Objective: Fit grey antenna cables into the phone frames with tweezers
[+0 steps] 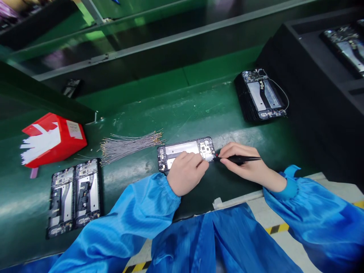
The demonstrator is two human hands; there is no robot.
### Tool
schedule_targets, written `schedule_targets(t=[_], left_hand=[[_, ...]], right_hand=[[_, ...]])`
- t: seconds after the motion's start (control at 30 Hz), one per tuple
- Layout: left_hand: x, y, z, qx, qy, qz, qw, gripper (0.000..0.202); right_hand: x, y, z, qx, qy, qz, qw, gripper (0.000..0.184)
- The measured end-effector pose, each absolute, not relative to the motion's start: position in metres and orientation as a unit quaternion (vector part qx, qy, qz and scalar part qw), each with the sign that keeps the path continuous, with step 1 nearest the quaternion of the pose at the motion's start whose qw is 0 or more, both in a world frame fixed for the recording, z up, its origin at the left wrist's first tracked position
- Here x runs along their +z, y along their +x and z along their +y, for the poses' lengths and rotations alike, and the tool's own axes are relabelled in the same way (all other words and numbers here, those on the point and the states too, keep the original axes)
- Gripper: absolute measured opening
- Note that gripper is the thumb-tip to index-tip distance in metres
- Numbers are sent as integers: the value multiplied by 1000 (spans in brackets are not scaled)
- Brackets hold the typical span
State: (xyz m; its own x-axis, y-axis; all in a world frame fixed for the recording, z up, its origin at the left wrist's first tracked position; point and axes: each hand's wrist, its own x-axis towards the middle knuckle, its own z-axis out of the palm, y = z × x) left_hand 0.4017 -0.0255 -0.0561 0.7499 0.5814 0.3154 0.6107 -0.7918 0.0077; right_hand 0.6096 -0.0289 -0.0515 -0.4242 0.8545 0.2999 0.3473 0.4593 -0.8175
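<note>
Green and scuffed, the counter (182,113) ran across the head view, with a dark conveyor channel behind it and yellow-black floor tape below its near edge. Near the middle lay an open black phone frame with a bare circuit board and silver plate (186,151), flat on the counter, its long side across the view. The left hand (186,172), in a blue smock sleeve, rested curled on the frame's near edge, fingers pressing it down rather than gripping it. The right hand (247,163) was closed around slim black tweezers (237,159), whose tip met the frame's right end beside a small red spot; what the tip pinched was too small to tell. A fan of thin grey wires with gold ends (129,146) lay just left of the frame, a red cardboard box with white strips (52,140) farther left, two more open phone frames (74,197) side by side near the counter's edge, and a stack of black frames topped by one with a looping wire (263,94) well apart at the right. The likely risks: the tweezer tip could skid and scratch the board if the pressing hand eased, or a tiny part could spring loose from too hard a pinch.
</note>
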Motion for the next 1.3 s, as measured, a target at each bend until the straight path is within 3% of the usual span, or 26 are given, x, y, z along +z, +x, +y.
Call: schedule_targets(t=[0.4, 0.53, 0.73, 1.3], left_hand=[[-57, 401, -24, -151, -926, -345, 17, 22], [-61, 399, -21, -167, -909, -379, -53, 19], [-64, 399, -17, -168, -890, -407, -114, 15], [-65, 396, -29, -216, -908, -334, -129, 26]], right_hand=[[-38, 612, -18, 339, -356, -826, 278, 10], [-41, 612, 1, 261, -356, -857, 267, 16], [-54, 605, 11, 194, -327, -909, 174, 26], [-53, 602, 12, 214, -335, -903, 162, 31]])
